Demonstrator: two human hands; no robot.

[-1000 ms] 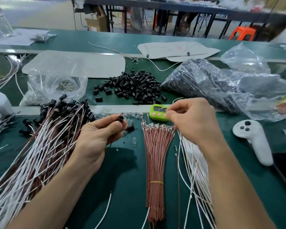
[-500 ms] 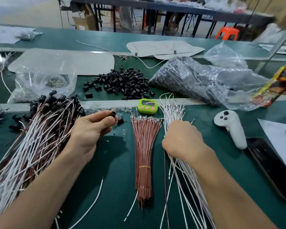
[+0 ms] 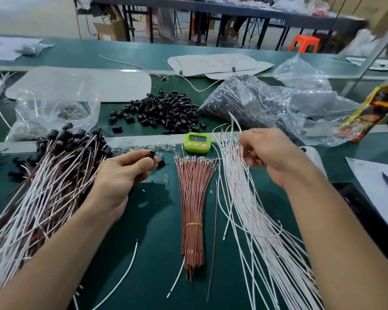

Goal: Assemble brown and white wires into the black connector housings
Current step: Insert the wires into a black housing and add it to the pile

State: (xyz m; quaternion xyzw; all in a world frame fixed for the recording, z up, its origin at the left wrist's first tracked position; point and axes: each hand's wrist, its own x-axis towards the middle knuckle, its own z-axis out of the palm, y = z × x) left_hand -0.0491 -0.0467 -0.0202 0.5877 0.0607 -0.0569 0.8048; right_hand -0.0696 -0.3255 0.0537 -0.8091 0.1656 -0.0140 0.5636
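Connector housing (image 3: 152,153), black, sat pinched in my left hand (image 3: 121,173) above the green desk (image 3: 152,220); my right hand (image 3: 271,153) had its fingers closed on one white wire (image 3: 234,119) lifted from the loose white bundle (image 3: 255,215).

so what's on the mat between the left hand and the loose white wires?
In the head view, the banded brown wire bundle lies between the left hand and the white wires, plus one stray brown wire.
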